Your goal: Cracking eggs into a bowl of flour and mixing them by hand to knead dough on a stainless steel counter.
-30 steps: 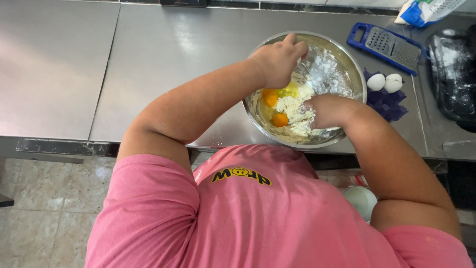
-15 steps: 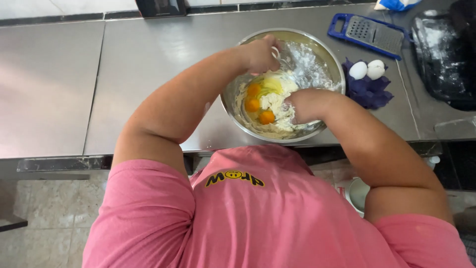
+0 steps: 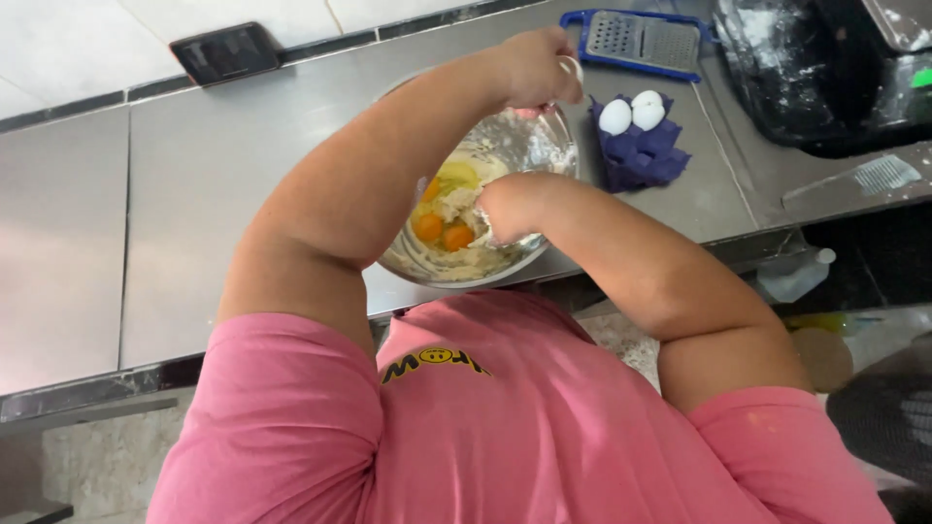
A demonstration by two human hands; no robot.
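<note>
- Head view: I am looking down on a metal bowl sitting on a steel counter, near its front edge.
- My left hand is curling closed over the bowl's far rim; a bit of white is showing at the fingers, but I cannot tell what it is gripping.
- My right hand is reaching down inside the bowl, fingers buried in pale dough, so I cannot tell how far open it is.
- Three egg yolks are lying in the bowl, left of my right hand.
- Just right of the bowl, two white eggs are sitting in a purple carton piece.
- Beyond the carton, a blue-framed grater is lying flat.
</note>
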